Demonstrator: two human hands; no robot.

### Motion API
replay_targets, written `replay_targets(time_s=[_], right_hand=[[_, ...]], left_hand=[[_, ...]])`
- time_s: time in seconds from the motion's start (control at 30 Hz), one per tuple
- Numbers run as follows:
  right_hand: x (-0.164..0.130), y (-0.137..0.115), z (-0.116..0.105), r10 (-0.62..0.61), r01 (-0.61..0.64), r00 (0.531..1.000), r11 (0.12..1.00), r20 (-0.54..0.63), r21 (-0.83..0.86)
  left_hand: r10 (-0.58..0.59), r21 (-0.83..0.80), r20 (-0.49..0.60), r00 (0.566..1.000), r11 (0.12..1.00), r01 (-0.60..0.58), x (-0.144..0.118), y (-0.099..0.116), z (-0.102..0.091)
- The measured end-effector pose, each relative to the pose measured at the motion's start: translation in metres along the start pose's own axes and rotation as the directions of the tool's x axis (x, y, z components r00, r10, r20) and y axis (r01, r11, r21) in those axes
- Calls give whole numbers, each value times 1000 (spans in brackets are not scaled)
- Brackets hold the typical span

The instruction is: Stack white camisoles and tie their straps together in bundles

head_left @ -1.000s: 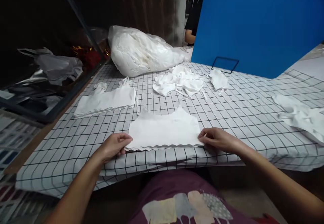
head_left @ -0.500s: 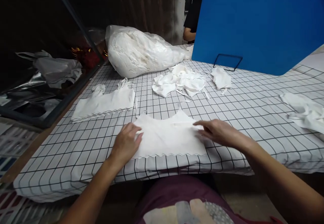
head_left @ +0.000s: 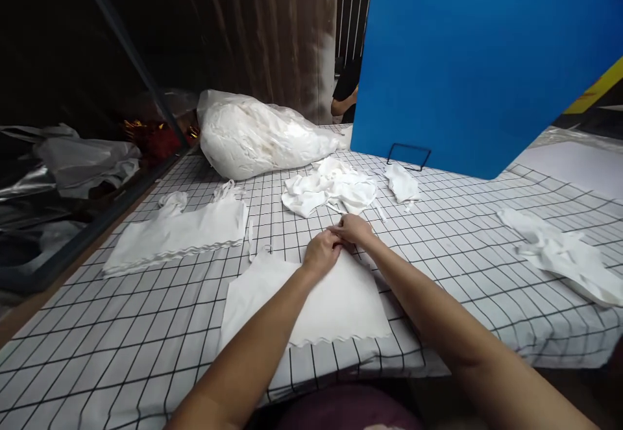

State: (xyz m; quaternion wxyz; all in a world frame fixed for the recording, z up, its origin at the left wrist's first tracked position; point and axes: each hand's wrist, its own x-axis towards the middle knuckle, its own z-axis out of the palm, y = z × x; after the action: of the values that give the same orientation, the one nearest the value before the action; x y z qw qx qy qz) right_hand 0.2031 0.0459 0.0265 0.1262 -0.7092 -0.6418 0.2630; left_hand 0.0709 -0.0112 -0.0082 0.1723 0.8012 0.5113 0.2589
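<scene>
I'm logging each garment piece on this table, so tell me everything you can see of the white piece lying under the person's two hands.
The white garment piece looks like thin, soft fabric, lying flat on the checked tablecloth near the table's front edge. Its near hem is cut in a wavy, scalloped line; the sides are straight. A thin strap shows at its far left corner. The left hand and right hand meet at its far edge, resting on the cloth there, with both forearms crossing above it. It touches none of the other white pieces.
</scene>
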Motion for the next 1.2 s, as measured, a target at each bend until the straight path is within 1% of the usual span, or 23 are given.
replay_targets(time_s=[0.1,0.17,0.27,0.33,0.37,0.4,0.43,0.47,0.5,0.53,0.57,0.6,0.63,0.67,0.73,0.8,0.87,0.93,1.0,1.03,1.13,1.17,1.2], right_hand=[[1,-7,9,-45,40,998,987,33,156],[-2,-8,4,-100,78,993,955,62,287],[-18,-4,-20,-184,133,980,885,73,445],[-41,3,-43,-290,206,954,812,72,547],[-56,7,-54,-388,265,919,745,75,613],[-72,11,-65,-495,325,865,677,81,660],[-88,16,-73,-587,372,802,634,108,678],[-105,21,-80,-659,411,737,615,153,673],[-120,25,-84,-700,444,681,627,214,641],[-132,30,-85,-718,473,636,652,282,593],[-143,34,-84,-718,500,607,678,341,539],[-150,39,-81,-710,524,595,699,378,487],[-154,43,-75,-702,544,598,710,388,446],[-155,47,-69,-699,561,612,713,370,420],[-148,54,-53,-703,586,663,701,258,406],[-134,57,-39,-696,610,712,678,93,411],[-115,55,-27,-680,647,729,647,-78,402],[-95,51,-20,-667,687,715,614,-212,388],[-75,44,-17,-653,714,695,577,-301,396],[-66,40,-17,-647,725,686,563,-334,397],[-43,31,-20,-657,773,635,544,-406,328],[-36,29,-21,-672,791,611,539,-419,290],[-31,27,-22,-687,808,587,531,-428,255]], left_hand=[[26,-21,13,1000,999,-26,0,-5,3],[23,-35,18,1000,999,-23,2,-6,3],[-2,-61,29,1000,998,4,4,-7,2],[-31,-80,40,999,996,34,4,-7,1],[-47,-88,47,998,995,51,4,-6,0],[-61,-95,55,997,993,66,4,-6,-1],[-73,-101,62,995,992,79,3,-5,-2],[-82,-106,70,994,990,90,3,-4,-3],[-89,-113,77,993,989,97,3,-3,-4],[-95,-121,84,992,987,105,3,-2,-5],[-101,-133,91,991,985,113,3,-1,-7],[-109,-148,97,989,981,123,3,1,-8],[-118,-169,106,987,976,135,4,2,-10],[-128,-195,116,985,969,149,3,3,-12],[-150,-262,145,978,947,185,3,4,-16],[-171,-343,198,965,910,232,2,4,-22],[-178,-430,272,946,856,285,1,4,-29],[-160,-502,336,928,804,320,0,5,-36],[-131,-588,386,913,728,353,1,7,-42],[-119,-644,415,902,661,384,1,8,-45],[-105,-777,499,860,386,497,3,9,-51],[-112,-792,515,850,316,522,4,8,-52],[-124,-798,519,845,283,532,4,7,-52]])
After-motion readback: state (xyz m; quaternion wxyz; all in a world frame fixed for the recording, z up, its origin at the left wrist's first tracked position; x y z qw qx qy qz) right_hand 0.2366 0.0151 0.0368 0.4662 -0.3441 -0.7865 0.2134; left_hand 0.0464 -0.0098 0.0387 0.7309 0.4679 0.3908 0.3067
